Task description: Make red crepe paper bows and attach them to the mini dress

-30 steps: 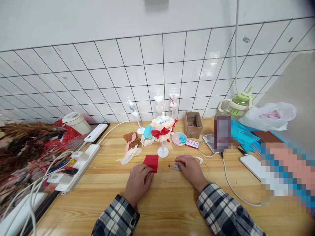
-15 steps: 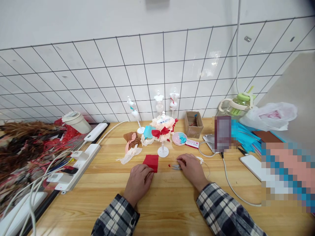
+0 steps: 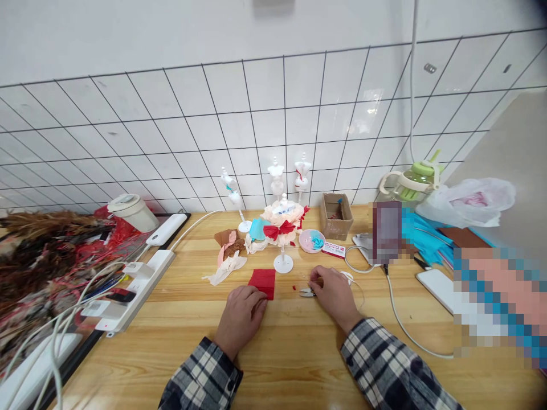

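Note:
A square of red crepe paper lies flat on the wooden table. My left hand rests at its lower left corner with curled fingers on the edge. To the right, the fingers of my right hand are pinched together; whatever they hold is too small to make out. Small thread snips lie under that hand, blades pointing left and handles partly hidden. A red scrap sits beside the blade tips. Behind both hands stands a white mini dress form, dressed in pale ruffles with a red bow.
More white dress forms stand by the tiled wall. Paper scraps lie left of centre. A pink bowl, a small box and a cardboard box are at right. A power strip and cables border the left.
My right hand has shifted slightly, its pinched fingertips drawing back a little to the right, and the snips have turned slightly. My left hand and the red paper have not moved.

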